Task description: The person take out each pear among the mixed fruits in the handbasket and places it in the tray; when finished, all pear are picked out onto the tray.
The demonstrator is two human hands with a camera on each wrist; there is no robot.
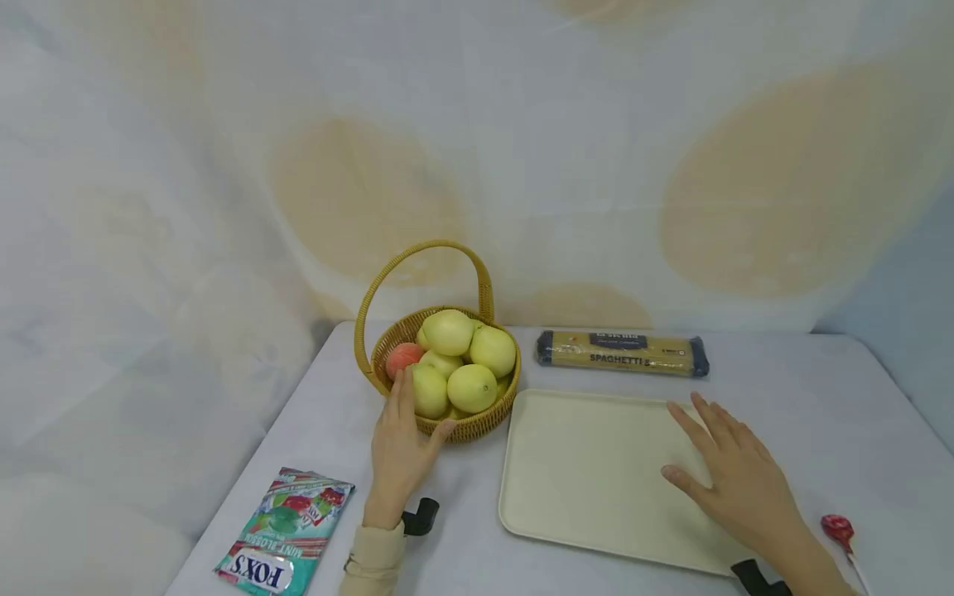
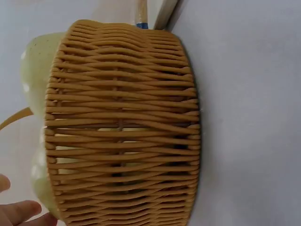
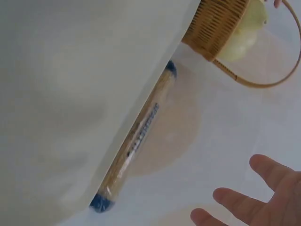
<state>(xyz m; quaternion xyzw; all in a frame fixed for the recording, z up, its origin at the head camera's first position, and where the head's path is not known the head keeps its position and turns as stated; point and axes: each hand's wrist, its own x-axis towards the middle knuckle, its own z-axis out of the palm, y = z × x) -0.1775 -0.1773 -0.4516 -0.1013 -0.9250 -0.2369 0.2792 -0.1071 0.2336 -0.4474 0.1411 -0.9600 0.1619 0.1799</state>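
Observation:
A yellow wicker basket [image 1: 477, 428] with a tall handle stands at the back left of the table. It holds several pale yellow-green fruits [image 1: 472, 388] and a red peach-like fruit [image 1: 403, 360]. My left hand [image 1: 402, 455] is at the basket's near left side, fingers extended and thumb spread; whether it touches the fruit I cannot tell. The woven wall [image 2: 122, 127] fills most of the left wrist view. Over the right part of a cream tray [image 1: 589, 472] hovers my right hand [image 1: 734, 484], fingers spread and holding nothing.
Behind the tray lies a spaghetti packet [image 1: 622, 353]. A green and red Fox's candy bag [image 1: 286, 530] is at the front left. At the right front lies a red lollipop [image 1: 838, 530]. Patterned cloth [image 1: 551, 165] hangs behind the table.

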